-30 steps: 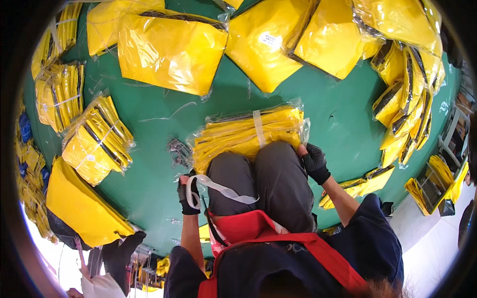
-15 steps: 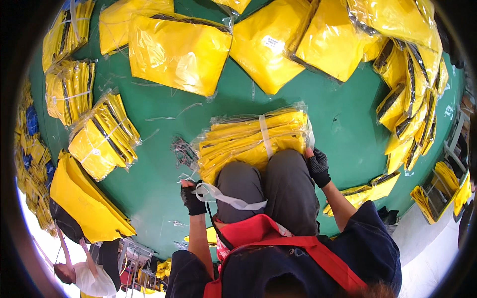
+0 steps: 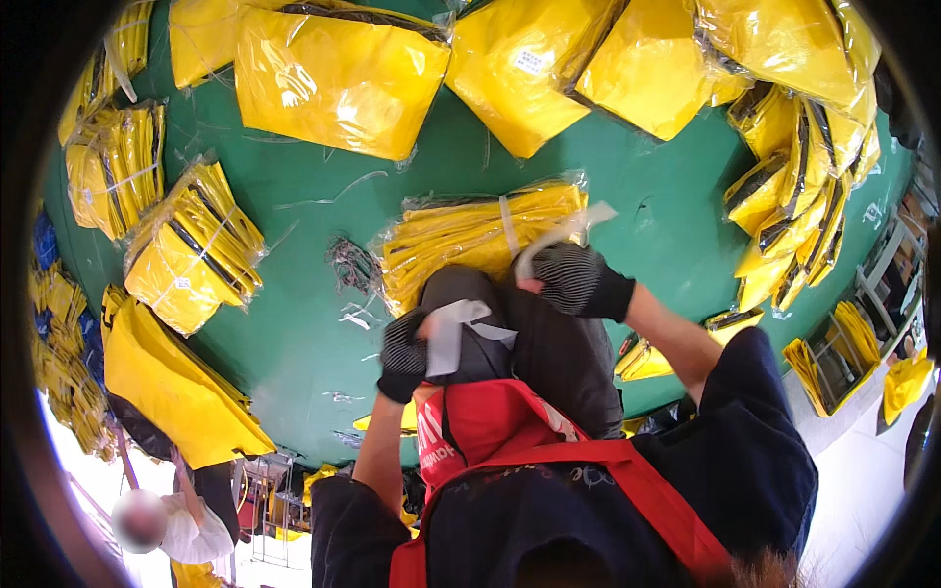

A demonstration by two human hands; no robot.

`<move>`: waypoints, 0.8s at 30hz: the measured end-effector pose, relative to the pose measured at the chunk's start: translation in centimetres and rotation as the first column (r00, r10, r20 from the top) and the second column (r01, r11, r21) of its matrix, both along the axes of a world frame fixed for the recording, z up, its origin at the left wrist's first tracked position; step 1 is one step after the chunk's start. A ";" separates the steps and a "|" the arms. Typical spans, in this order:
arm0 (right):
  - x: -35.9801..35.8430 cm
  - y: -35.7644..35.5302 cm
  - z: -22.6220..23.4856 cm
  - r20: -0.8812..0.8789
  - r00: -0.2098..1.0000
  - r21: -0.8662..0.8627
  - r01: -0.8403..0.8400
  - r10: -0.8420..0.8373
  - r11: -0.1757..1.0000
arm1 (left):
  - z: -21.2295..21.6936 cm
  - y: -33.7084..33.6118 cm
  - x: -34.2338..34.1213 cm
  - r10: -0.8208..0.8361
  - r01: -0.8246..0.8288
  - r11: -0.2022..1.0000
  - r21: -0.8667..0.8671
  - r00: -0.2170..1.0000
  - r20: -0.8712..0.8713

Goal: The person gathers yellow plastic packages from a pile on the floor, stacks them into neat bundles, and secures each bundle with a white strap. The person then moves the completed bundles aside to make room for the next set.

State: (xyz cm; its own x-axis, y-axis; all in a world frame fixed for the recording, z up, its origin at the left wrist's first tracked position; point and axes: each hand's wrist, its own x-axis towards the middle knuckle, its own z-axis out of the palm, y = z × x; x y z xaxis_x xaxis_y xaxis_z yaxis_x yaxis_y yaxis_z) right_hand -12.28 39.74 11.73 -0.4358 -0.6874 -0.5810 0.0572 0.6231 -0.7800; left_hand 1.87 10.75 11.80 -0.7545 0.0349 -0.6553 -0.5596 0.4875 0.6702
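Observation:
In front of my knees lies a bundle of yellow folded pieces with dark edges, wrapped in clear plastic. A white strap runs around its middle. My left hand, in a dark striped glove, is closed on a loose length of white band over my left knee. Just at the bundle's near edge, my right hand is closed on a white strap end, which sticks out past its fingers toward the far right. Its fingertips are partly hidden by the glove.
A tangle of grey cord lies left of the bundle on the green floor. Strapped yellow bundles stand at the left. Large plastic-wrapped yellow packs line the far side, with a stack at the right. A person handles yellow material at lower left.
My right hand has moved left from the bundle's right end to its near middle, bringing a strap end. My left hand has come up and inward with the white band. The view has shifted slightly.

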 end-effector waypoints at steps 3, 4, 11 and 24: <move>-0.2 -2.9 -4.9 -0.248 0.961 -0.270 0.053 -0.123 0.962 | -2.3 4.8 -5.6 -0.297 0.293 0.946 -0.136 0.955 -0.014; -2.0 -4.1 -4.7 -0.168 0.986 -0.219 -0.015 -0.023 0.976 | -1.9 5.7 -7.4 -0.288 0.289 0.952 -0.098 0.957 0.023; -9.2 -6.9 -6.4 0.198 0.974 -0.184 -0.074 0.110 0.980 | -4.8 5.5 -12.4 -0.116 -0.008 0.903 0.429 0.958 0.262; -2.8 -1.1 -16.2 0.099 0.976 0.264 -0.212 0.193 0.941 | -8.6 6.1 -11.4 -0.341 0.344 0.938 0.044 0.893 0.294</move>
State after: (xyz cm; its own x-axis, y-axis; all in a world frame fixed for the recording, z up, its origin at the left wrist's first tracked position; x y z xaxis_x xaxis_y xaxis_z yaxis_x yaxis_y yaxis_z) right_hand -15.10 38.67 -4.50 -0.2550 -0.5686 -0.7821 -0.0436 0.8147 -0.5782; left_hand -9.54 16.81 3.16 -0.4713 0.2491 -0.8460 -0.5270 0.6896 0.4967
